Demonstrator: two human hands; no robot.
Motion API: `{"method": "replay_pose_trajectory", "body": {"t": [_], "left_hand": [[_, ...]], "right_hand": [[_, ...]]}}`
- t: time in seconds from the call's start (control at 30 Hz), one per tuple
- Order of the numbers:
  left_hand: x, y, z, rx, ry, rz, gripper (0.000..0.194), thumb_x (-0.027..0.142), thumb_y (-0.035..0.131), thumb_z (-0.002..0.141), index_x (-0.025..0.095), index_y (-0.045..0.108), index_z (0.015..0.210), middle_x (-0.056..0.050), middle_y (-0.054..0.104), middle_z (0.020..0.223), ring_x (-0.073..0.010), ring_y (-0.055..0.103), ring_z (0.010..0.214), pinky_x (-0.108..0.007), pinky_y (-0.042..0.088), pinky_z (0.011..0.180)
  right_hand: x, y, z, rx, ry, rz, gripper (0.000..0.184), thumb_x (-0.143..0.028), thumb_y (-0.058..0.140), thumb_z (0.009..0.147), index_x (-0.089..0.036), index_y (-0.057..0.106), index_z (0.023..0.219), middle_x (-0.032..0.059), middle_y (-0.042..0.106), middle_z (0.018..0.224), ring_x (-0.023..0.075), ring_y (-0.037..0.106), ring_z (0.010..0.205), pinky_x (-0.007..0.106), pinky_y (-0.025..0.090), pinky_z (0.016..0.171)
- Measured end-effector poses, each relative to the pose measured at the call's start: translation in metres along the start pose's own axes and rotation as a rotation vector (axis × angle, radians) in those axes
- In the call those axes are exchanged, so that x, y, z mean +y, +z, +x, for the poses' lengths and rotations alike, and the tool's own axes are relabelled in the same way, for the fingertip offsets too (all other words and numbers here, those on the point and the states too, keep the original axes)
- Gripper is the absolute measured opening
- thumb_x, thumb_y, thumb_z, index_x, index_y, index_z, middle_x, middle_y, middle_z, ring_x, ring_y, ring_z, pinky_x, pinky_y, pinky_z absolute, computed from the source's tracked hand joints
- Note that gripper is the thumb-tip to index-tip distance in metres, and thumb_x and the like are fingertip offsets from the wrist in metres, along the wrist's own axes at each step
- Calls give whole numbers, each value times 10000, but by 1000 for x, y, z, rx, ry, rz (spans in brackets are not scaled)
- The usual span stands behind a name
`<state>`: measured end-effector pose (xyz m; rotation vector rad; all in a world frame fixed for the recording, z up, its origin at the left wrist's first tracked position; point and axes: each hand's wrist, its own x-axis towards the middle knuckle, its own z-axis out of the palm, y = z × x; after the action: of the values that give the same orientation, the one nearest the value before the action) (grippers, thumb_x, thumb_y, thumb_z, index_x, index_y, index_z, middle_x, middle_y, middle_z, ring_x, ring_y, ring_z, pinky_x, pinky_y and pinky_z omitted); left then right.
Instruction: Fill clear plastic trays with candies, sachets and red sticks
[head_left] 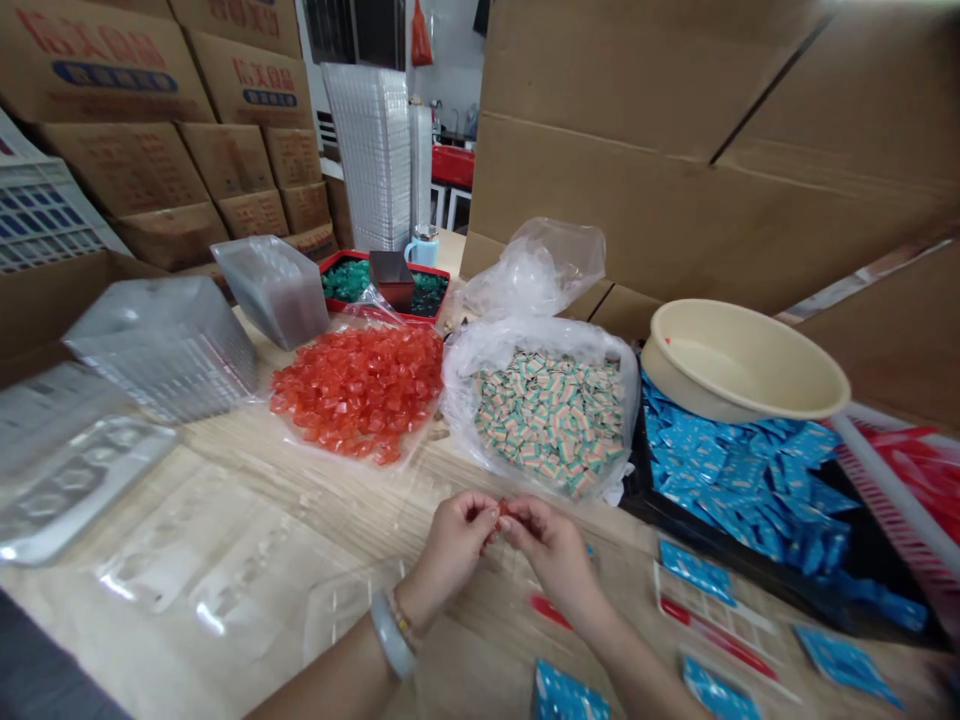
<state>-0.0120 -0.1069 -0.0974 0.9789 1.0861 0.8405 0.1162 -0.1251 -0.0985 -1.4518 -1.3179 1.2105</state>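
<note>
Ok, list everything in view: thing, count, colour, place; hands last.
Cardboard boxes and panels: many, brown, back
Clear trays: many, colourless, left, back
Red pieces: many, red, centre
Red tray: one, red, behind them
Green pieces: many, green, red tray
Dark container: one, brown, red tray
Cup: one, light blue, back
Striped packets: many, peach and green, plastic bag
Basin: one, cream, right
Blue packets: many, blue, black tray, table
Red strips: two visible, red, lower right
White basket: one, white, left edge
Right basket: one, red and white, right edge
Hanging bag: one, reddish, back
Small piece: one, reddish, centre
Bangle: one, pale, left wrist
Left hand: one, bare, at small piece
Right hand: one, bare, same piece
</note>
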Motion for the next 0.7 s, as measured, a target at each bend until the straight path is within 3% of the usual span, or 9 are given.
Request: {"method": "replay_pose_trajectory", "body": {"t": [0.1,0.2,0.27,0.33,0.4,0.5,0.6,0.7], "left_hand": [[-3,0,-2,13,27,77,151,281,489,684,138,518,644,38,466,518,-81,403,466,-200,315,457],[-4,-3,-3,106,93,179,73,192,469,666,145,525,669,25,500,579,-94,445,529,-204,355,519],[-3,-6,-5,139,134,230,168,142,468,650,150,557,792,19,524,629,-106,474,582,-212,377,574],[-1,-9,-9,50,142,247,218,144,477,661,160,579,853,11,544,648,-115,487,610,-218,381,603],[2,-12,-15,-100,99,240,121,200,505,677,153,602,732,8,541,608,-114,474,592,-216,368,588],[1,-12,-24,-205,-92,125,238,346,518,692,145,549,569,44,435,487,-78,365,465,-201,280,470],[-4,-9,-28,-238,-215,-15,310,431,517,682,136,551,592,72,342,450,-59,254,423,-208,180,430],[-7,-3,-26,-145,-198,-31,290,410,585,623,134,523,560,74,341,455,-58,250,446,-213,170,444]], "right_hand": [[-2,2,1,-5,63,68,287,-436,614,648,-153,580,680,-1,575,552,120,516,512,240,405,496],[-3,6,0,49,116,54,300,-441,635,614,-146,593,654,0,574,533,112,502,476,236,394,473],[-3,8,-4,73,142,54,315,-454,631,612,-145,602,668,3,573,527,119,509,471,245,405,472],[-4,9,-10,76,141,53,323,-469,616,628,-149,602,676,6,572,529,124,513,471,251,418,474],[-5,10,-19,67,94,33,297,-453,601,660,-156,598,669,12,574,552,126,520,503,248,426,498],[-5,9,-33,44,19,13,246,-409,585,701,-172,625,755,30,595,658,136,537,601,246,435,558],[-2,8,-40,39,45,59,282,-425,588,694,-191,635,844,29,587,682,131,523,579,242,429,524],[0,6,-37,53,50,34,261,-426,591,689,-184,638,775,34,591,676,148,542,610,258,441,562]]}}
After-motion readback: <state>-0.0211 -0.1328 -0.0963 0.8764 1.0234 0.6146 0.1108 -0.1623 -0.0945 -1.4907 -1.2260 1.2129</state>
